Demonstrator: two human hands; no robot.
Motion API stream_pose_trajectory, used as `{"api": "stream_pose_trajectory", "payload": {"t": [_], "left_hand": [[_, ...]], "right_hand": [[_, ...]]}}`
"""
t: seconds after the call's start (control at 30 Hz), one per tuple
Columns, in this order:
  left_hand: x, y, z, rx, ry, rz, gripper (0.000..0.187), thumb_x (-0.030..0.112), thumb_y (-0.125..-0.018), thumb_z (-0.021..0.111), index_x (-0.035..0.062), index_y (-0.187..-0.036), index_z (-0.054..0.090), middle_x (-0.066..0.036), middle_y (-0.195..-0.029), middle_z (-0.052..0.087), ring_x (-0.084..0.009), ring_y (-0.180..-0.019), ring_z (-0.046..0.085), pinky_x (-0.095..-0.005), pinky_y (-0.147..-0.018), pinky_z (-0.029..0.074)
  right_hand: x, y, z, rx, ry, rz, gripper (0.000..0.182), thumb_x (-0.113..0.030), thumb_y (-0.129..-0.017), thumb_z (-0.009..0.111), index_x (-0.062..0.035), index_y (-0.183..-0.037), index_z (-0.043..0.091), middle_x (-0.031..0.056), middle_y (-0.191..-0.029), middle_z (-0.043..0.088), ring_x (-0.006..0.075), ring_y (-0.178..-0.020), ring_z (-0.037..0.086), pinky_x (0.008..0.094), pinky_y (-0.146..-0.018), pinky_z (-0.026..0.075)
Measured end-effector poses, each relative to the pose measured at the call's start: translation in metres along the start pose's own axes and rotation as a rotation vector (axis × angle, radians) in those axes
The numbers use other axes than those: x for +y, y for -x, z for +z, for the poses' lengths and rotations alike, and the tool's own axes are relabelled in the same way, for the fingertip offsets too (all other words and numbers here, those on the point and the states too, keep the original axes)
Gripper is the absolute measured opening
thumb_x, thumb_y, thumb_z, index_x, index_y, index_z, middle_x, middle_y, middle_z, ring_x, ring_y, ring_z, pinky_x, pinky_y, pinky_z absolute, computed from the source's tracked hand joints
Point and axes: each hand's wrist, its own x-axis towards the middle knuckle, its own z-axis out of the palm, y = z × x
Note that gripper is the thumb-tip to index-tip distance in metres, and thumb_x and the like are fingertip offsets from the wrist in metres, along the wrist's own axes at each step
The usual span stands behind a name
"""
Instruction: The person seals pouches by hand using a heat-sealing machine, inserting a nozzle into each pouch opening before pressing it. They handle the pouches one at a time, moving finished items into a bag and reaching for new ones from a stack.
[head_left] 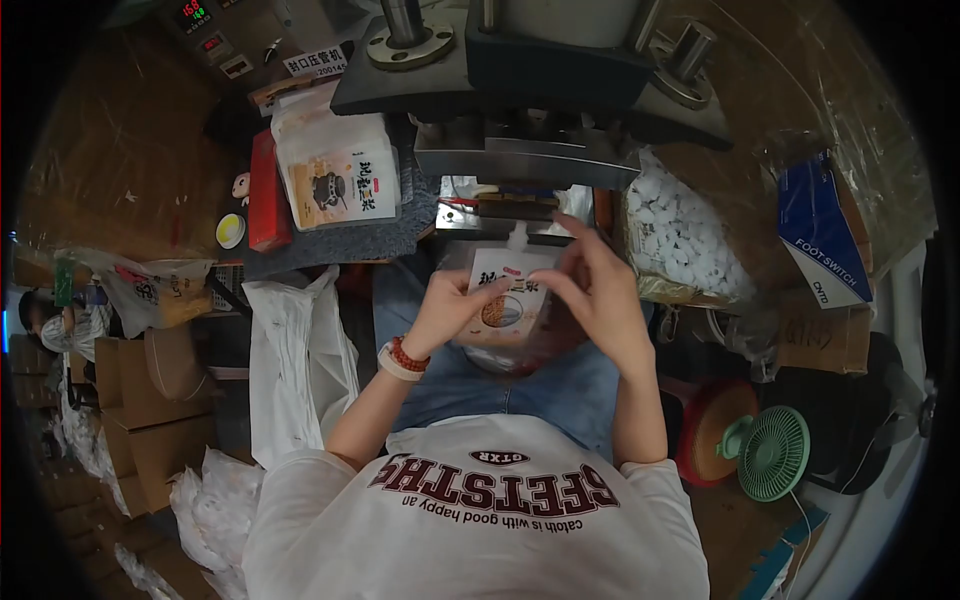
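Note:
My left hand (450, 310) grips the left side of a flat printed spout pouch (505, 310), thumb lying across its front. The pouch hangs over my lap, its white spout (517, 237) pointing up toward the machine's metal jaw. At its upper right edge is my right hand (600, 290), with the thumb tip against the pouch and the index finger stretched apart toward the machine. Just beyond the spout sits the lower jaw of the sealing machine (520, 208), under a wide metal upper block (525, 158).
A stack of printed pouches (345, 190) lies on a grey mat at the left, beside a red box (266, 190). White spouts fill a plastic-lined box (685, 235) at the right. A blue foot switch box (820, 235) and green fan (773, 453) stand farther right. White bags (300, 350) hang left.

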Motion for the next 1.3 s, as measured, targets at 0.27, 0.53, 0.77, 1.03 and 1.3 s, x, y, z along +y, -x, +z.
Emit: {"api": "stream_pose_trajectory", "payload": {"t": [0.27, 0.53, 0.77, 1.03, 1.3], "left_hand": [[0.006, -0.059, 0.004, -0.011, 0.708, -0.327, 0.027, 0.012, -0.089, 0.065, -0.0073, -0.108, 0.061, -0.013, -0.101, 0.067, -0.0160, -0.085, 0.066, -0.0284, -0.073, 0.055], [0.009, -0.058, -0.044, 0.338, -0.260, -0.069, 0.039, 0.031, -0.084, 0.070, 0.0016, -0.109, 0.064, -0.010, -0.103, 0.068, -0.0194, -0.087, 0.064, -0.0289, -0.076, 0.049], [-0.030, 0.011, -0.120, 0.196, -1.252, 0.280, 0.063, 0.017, -0.075, 0.068, 0.0187, -0.135, 0.049, -0.008, -0.137, 0.050, -0.0261, -0.128, 0.046, -0.0440, -0.104, 0.035], [0.013, 0.024, -0.064, 0.463, -0.472, 0.253, 0.039, -0.007, -0.066, 0.057, 0.0086, -0.098, 0.071, -0.008, -0.095, 0.070, -0.0233, -0.087, 0.068, -0.0315, -0.075, 0.054], [0.062, 0.030, -0.035, 0.176, -0.521, 0.594, 0.033, -0.005, -0.069, 0.059, 0.0051, -0.099, 0.071, -0.010, -0.098, 0.070, -0.0259, -0.094, 0.068, -0.0312, -0.078, 0.054]], "right_hand": [[0.078, -0.009, -0.057, 0.426, 0.787, -0.038, 0.029, -0.015, -0.085, 0.066, -0.0017, -0.111, 0.062, 0.0148, -0.092, 0.063, 0.0272, -0.074, 0.061, 0.0368, -0.069, 0.047], [0.095, -0.004, -0.052, 0.190, 0.725, 0.253, 0.020, -0.004, -0.080, 0.062, 0.0036, -0.098, 0.063, 0.0213, -0.097, 0.060, 0.0392, -0.089, 0.060, 0.0447, -0.076, 0.048], [0.086, -0.013, -0.057, 0.239, 0.632, 0.321, 0.027, 0.002, -0.079, 0.060, 0.0048, -0.106, 0.061, 0.0189, -0.096, 0.061, 0.0332, -0.086, 0.064, 0.0377, -0.076, 0.051], [-0.005, 0.002, 0.007, 0.158, -0.548, -0.184, 0.025, 0.006, -0.079, 0.066, 0.0013, -0.103, 0.064, 0.0092, -0.104, 0.059, 0.0164, -0.092, 0.060, 0.0277, -0.082, 0.050], [-0.005, 0.000, 0.017, -0.108, -0.284, -0.475, 0.025, 0.003, -0.076, 0.068, -0.0013, -0.101, 0.066, 0.0106, -0.103, 0.066, 0.0209, -0.094, 0.063, 0.0432, -0.104, 0.038]]}}
